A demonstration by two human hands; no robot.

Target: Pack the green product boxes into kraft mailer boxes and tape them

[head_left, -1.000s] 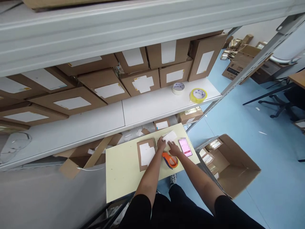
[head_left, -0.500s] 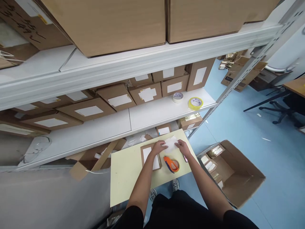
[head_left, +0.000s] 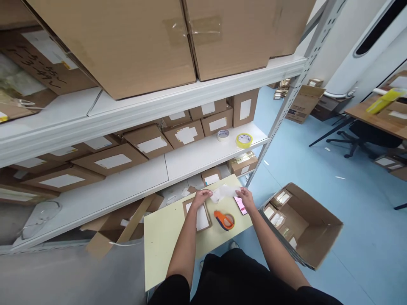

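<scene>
Between the two hands, above the tabletop (head_left: 162,241), the thin white paper sheet (head_left: 226,191) is now drawn out wider than half a second ago, and seems to be separating into layers; the work looks to be at a peeling stage. The left hand (head_left: 202,197) is nearly closed, fingertips pinching the sheet's left end; the right hand (head_left: 245,197) pinches its right end likewise. Just below the right hand, the phone (head_left: 241,206) shows more fully again. Below and between the hands lies the orange tape dispenser (head_left: 221,220); under the left hand, a labelled cardboard box (head_left: 201,218). Farther right of the right hand stands an open carton (head_left: 318,226).
</scene>
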